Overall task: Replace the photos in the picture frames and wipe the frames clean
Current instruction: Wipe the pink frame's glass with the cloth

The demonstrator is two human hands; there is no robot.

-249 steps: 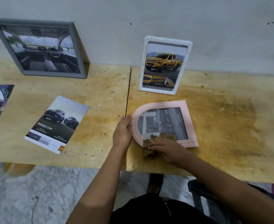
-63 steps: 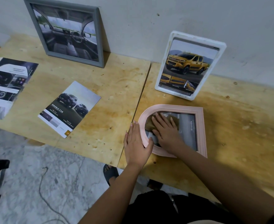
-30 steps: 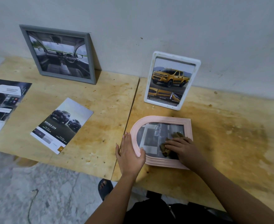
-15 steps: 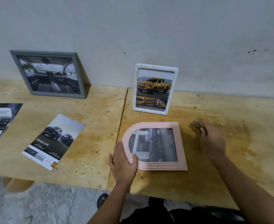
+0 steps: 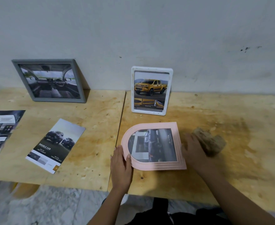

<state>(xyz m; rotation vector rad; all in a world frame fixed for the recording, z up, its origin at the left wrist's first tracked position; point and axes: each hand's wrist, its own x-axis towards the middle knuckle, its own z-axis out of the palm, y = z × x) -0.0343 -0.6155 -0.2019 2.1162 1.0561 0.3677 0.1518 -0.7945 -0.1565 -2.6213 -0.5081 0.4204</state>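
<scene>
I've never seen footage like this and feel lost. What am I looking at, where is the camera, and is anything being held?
No machine here: a person works with bare hands, and the camera sits on their head, looking down. On the wooden table lies a pink arched frame, face up. The left hand rests flat on its rounded end; the right hand sits at its other side, holding nothing. A brown cloth lies just beyond that hand. A grey frame and a white frame with a yellow pickup stand against the wall; a car leaflet and a printed sheet lie to the left.
</scene>
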